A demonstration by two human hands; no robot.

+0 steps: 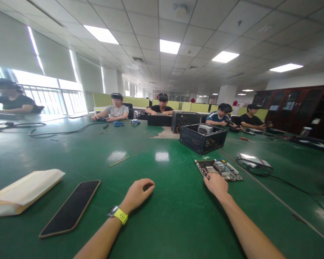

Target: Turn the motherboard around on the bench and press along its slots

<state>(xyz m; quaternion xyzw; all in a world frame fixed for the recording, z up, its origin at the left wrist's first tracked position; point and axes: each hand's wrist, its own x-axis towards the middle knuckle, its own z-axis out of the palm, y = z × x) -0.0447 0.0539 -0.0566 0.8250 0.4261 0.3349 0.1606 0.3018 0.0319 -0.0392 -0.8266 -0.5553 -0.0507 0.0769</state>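
My right hand [216, 184] grips the near left edge of a motherboard [226, 169], which lies on the green table. Its fingertips are partly hidden behind the hand. Slots, connectors and a metal-coloured part show on the board. My left hand [138, 194], with a yellow-strapped watch [119, 215] at the wrist, rests on the table to the left. Its fingers curve loosely and nothing is in them. Left of that hand lies a dark phone [71, 208].
Behind the motherboard stands an open black computer case [202, 140], with another case [185, 120] beyond it. A white device [255, 162] with a black cable sits to the right. A paper package [24, 190] and a thin stick [120, 161] lie leftward. Several people sit across the table.
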